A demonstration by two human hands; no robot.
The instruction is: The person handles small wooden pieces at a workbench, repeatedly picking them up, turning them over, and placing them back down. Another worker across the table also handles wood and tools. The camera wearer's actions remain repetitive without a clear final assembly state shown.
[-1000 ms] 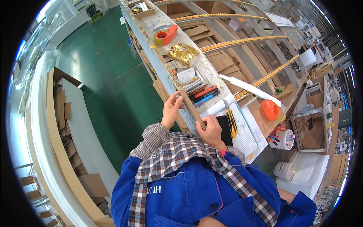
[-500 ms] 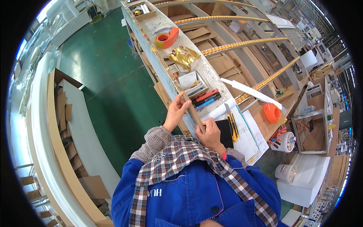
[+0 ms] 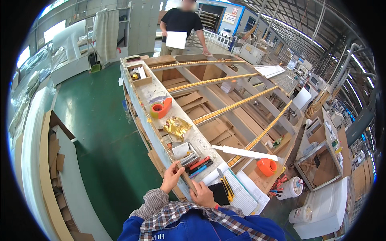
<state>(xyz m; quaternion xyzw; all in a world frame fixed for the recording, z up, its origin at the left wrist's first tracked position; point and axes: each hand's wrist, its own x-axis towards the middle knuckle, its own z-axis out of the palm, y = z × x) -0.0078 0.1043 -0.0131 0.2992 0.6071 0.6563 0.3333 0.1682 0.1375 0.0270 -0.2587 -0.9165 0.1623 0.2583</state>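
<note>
A narrow brown strip (image 3: 186,180), seemingly wood or cardboard, lies along the near edge of the workbench. My left hand (image 3: 171,178) pinches its far end between thumb and fingers. Its nearer end is gripped by my right hand (image 3: 203,195), whose fingers curl over it. Close to my right hand are a black flat item (image 3: 219,194), a yellow box cutter (image 3: 227,187) and a gridded paper sheet (image 3: 242,194). Beyond the strip lie several markers (image 3: 200,165) and a small box of papers (image 3: 185,153).
Farther along the bench sit a gold packet (image 3: 177,127) and an orange tape dispenser (image 3: 161,108). Yellow roller strips (image 3: 225,111) cross the open frame. Another orange dispenser (image 3: 267,166) and a white bucket (image 3: 290,187) are at right. A person (image 3: 181,25) holding a white board stands beyond.
The view has tilted up, bringing the far end of the bench and the person there into sight. Both my hands stay on the brown strip.
</note>
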